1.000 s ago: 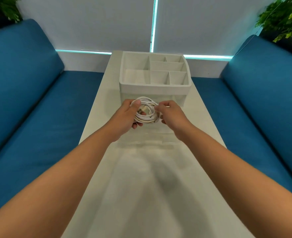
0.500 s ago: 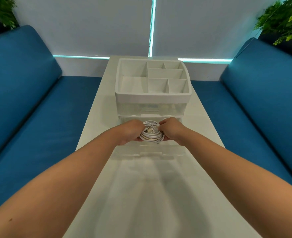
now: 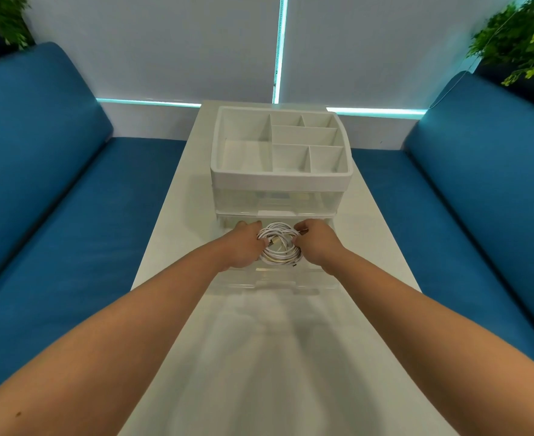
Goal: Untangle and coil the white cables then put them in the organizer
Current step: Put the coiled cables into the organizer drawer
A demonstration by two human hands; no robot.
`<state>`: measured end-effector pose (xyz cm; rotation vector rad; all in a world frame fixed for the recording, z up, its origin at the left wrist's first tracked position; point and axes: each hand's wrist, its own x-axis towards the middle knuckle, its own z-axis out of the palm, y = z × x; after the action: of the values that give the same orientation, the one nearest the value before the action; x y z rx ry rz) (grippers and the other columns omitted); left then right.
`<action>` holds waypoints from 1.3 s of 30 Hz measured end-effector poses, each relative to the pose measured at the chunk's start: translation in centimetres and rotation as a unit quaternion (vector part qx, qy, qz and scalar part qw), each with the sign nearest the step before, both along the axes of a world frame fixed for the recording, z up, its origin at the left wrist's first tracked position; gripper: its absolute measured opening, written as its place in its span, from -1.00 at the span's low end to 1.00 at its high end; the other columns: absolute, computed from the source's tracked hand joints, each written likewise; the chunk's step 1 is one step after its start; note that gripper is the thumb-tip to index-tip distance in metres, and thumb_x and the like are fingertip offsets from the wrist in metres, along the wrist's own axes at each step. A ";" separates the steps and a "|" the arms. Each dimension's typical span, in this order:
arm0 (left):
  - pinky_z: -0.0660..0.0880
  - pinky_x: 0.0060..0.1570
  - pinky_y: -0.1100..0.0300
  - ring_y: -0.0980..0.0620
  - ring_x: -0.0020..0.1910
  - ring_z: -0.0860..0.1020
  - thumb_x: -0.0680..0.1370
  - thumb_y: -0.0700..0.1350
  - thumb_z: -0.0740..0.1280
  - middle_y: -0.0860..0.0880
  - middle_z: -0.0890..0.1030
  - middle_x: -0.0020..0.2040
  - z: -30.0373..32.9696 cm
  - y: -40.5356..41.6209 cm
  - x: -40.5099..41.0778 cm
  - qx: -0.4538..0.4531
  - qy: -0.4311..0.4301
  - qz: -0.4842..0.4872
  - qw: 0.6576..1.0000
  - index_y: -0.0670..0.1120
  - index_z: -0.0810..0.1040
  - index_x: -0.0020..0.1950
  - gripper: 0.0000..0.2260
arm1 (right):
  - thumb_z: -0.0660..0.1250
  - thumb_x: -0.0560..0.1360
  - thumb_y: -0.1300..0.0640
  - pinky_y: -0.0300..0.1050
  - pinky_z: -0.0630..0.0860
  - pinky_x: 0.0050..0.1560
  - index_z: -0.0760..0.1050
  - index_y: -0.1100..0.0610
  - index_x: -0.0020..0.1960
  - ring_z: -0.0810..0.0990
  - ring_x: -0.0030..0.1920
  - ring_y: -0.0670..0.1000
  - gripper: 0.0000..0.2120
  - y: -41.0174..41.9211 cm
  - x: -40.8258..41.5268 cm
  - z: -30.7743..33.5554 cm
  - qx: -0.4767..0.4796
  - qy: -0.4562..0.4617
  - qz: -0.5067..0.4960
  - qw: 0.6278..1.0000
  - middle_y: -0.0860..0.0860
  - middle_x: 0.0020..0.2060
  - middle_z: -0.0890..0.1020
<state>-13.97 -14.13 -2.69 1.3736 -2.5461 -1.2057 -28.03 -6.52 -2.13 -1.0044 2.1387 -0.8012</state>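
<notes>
A coil of white cables (image 3: 278, 243) lies low inside the pulled-out clear drawer (image 3: 290, 283) of the white organizer (image 3: 279, 180). My left hand (image 3: 243, 247) grips the coil's left side and my right hand (image 3: 317, 243) grips its right side. A plug end sticks out at the coil's lower right. The organizer's top tray has several empty compartments. The upper clear drawer is shut.
The organizer stands on a long white table (image 3: 259, 357) between two blue sofas (image 3: 55, 199) (image 3: 479, 199). Green plants (image 3: 520, 42) sit at both far corners. A white wall with a lit strip is behind.
Both hands lowered the coiled cables from in front of the organizer down into the open bottom drawer. The camera view tilted down a little.
</notes>
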 end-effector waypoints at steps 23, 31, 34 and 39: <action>0.55 0.03 0.07 -0.20 0.03 0.61 0.64 -0.09 0.26 -0.24 0.64 0.05 0.2 0.0 0.5 -0.081 -0.035 0.001 0.996 -0.26 0.58 0.12 -0.75 | 0.34 0.52 0.26 0.00 0.43 0.24 0.48 0.34 0.29 0.53 0.24 0.19 -0.65 1.6 0.9 1.0 -0.031 0.106 0.032 0.993 0.22 0.25 0.56; 0.47 0.05 0.20 -0.01 0.04 0.59 0.62 -0.01 0.29 -0.01 0.64 0.12 5.4 1.7 2.5 -0.217 0.080 0.007 0.973 -0.07 0.59 0.25 -0.74 | 0.44 0.45 -0.08 -0.23 0.35 0.18 0.47 -0.02 0.30 0.40 0.25 -0.07 -0.54 8.0 0.7 0.6 -0.198 0.178 0.047 0.963 -0.09 0.21 0.47; 0.51 0.02 0.07 0.00 0.02 0.56 0.62 -0.05 0.28 0.01 0.63 0.05 7.4 2.0 2.0 -0.351 0.156 0.011 0.923 -0.03 0.62 0.15 -0.81 | 0.52 0.34 -0.14 -0.29 0.22 0.22 0.33 -0.03 0.40 0.26 0.32 -0.09 -0.29 10.1 1.0 -0.6 -0.203 0.180 0.013 0.962 -0.11 0.28 0.35; 0.33 0.27 -0.01 -0.11 0.30 0.38 0.60 0.02 0.30 -0.07 0.48 0.32 8.1 0.2 0.0 -0.425 0.103 0.005 0.899 -0.06 0.44 0.40 -0.61 | 0.59 0.18 -0.23 -0.15 0.18 0.39 0.04 0.08 0.55 0.12 0.49 -0.01 0.14 10.4 1.3 -2.8 -0.139 0.106 -0.055 0.983 -0.04 0.48 0.16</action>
<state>-13.94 -13.94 5.45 0.9582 -2.3960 -0.1236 -26.76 3.88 -4.89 -1.1646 2.3229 -1.1157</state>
